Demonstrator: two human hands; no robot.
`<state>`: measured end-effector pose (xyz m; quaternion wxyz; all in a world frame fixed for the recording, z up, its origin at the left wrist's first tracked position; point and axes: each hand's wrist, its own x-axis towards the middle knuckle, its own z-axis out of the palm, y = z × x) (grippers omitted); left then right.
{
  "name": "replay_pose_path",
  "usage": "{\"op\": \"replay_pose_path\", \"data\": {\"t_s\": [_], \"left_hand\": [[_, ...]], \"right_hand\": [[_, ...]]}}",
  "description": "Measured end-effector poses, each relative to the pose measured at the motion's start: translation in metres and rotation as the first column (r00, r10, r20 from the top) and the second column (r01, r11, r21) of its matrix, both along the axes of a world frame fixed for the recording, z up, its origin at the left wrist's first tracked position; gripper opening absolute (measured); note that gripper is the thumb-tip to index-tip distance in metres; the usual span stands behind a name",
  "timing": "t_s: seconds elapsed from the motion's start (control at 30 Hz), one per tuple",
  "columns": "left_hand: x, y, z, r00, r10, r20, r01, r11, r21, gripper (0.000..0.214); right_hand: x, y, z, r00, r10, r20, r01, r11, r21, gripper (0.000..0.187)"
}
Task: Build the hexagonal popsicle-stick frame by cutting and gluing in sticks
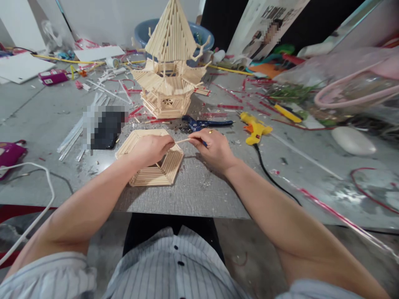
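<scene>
A thin wooden stick (182, 141) spans the gap between my two hands. My left hand (152, 149) pinches one end, above a flat hexagonal frame of glued sticks (152, 179) with an opening at its centre. The other end is pinched by the fingertips of my right hand (216, 149), over the table right of the frame. Just beyond my right hand lie blue-handled pliers (215, 123); one handle partly disappears behind the fingers. A stick-built pagoda model (170, 85) with a pointed roof stands upright behind them.
A yellow glue gun (257, 129) with a black cord lies to the right, near a white computer mouse (353, 140). Left are a dark phone (107, 129) and clear glue sticks (73, 128). Behind the pagoda sits a blue basin (141, 31). Red-and-clear wrapper scraps litter the table.
</scene>
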<state>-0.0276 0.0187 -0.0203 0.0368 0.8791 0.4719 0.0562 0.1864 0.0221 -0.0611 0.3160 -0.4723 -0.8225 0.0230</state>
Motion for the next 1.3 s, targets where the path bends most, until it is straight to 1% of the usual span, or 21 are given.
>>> {"op": "replay_pose_path", "data": {"t_s": [0.13, 0.3, 0.4, 0.47, 0.53, 0.6, 0.63, 0.67, 0.73, 0.8, 0.9, 0.97, 1.07, 1.2, 1.3], "left_hand": [[0.001, -0.001, 0.001, 1.0, 0.018, -0.023, -0.019, 1.0, -0.025, 0.034], [0.0, 0.0, 0.001, 1.0, 0.007, -0.001, -0.007, 1.0, -0.013, 0.034], [0.0, -0.001, 0.001, 0.999, -0.002, 0.04, 0.003, 1.0, -0.008, 0.032], [-0.001, 0.0, 0.0, 0.997, -0.001, 0.071, 0.001, 1.0, -0.002, 0.031], [-0.003, 0.001, -0.001, 0.995, 0.029, 0.1, -0.03, 0.999, 0.01, 0.03], [-0.006, 0.005, -0.003, 0.987, 0.084, 0.134, -0.089, 0.995, 0.037, 0.03], [-0.008, 0.007, -0.004, 0.98, 0.118, 0.157, -0.129, 0.99, 0.061, 0.032], [-0.01, 0.009, -0.004, 0.969, 0.154, 0.191, -0.173, 0.981, 0.091, 0.033], [-0.014, 0.013, -0.005, 0.933, 0.211, 0.291, -0.261, 0.955, 0.144, 0.033], [-0.017, 0.016, -0.004, 0.882, 0.242, 0.405, -0.332, 0.928, 0.17, 0.029], [-0.018, 0.017, -0.003, 0.834, 0.25, 0.492, -0.372, 0.913, 0.167, 0.025], [-0.019, 0.018, -0.003, 0.833, 0.254, 0.491, -0.369, 0.917, 0.151, 0.024], [-0.018, 0.018, -0.004, 0.843, 0.273, 0.463, -0.369, 0.92, 0.129, 0.026], [-0.018, 0.018, -0.004, 0.867, 0.282, 0.412, -0.366, 0.92, 0.139, 0.03], [-0.017, 0.017, -0.002, 0.878, 0.284, 0.385, -0.36, 0.922, 0.142, 0.03]], "right_hand": [[0.002, 0.002, 0.0, 1.0, -0.008, -0.006, 0.008, 1.0, -0.01, 0.057], [0.002, 0.002, 0.001, 0.999, -0.021, -0.024, 0.021, 1.0, -0.008, 0.055], [0.002, 0.001, -0.002, 0.998, -0.04, -0.044, 0.039, 0.999, -0.015, 0.05], [0.001, 0.001, -0.003, 0.994, -0.048, -0.095, 0.045, 0.998, -0.035, 0.043], [0.0, 0.001, -0.001, 0.981, -0.074, -0.177, 0.065, 0.996, -0.057, 0.038], [-0.002, 0.002, 0.008, 0.971, -0.112, -0.213, 0.102, 0.993, -0.056, 0.034], [-0.003, 0.004, 0.014, 0.973, -0.131, -0.192, 0.125, 0.991, -0.042, 0.032], [-0.006, 0.007, 0.022, 0.981, -0.143, -0.13, 0.141, 0.99, -0.024, 0.031], [-0.012, 0.018, 0.038, 0.986, -0.161, 0.038, 0.16, 0.987, 0.017, 0.032], [-0.021, 0.034, 0.052, 0.965, -0.166, 0.203, 0.157, 0.986, 0.062, 0.037], [-0.038, 0.064, 0.062, 0.927, -0.204, 0.315, 0.162, 0.975, 0.154, 0.046], [-0.047, 0.084, 0.062, 0.92, -0.214, 0.328, 0.158, 0.969, 0.188, 0.05], [-0.054, 0.105, 0.061, 0.932, -0.205, 0.299, 0.157, 0.971, 0.178, 0.051], [-0.052, 0.118, 0.059, 0.943, -0.214, 0.253, 0.186, 0.974, 0.129, 0.05], [-0.048, 0.123, 0.059, 0.945, -0.21, 0.251, 0.181, 0.974, 0.134, 0.05]]}}
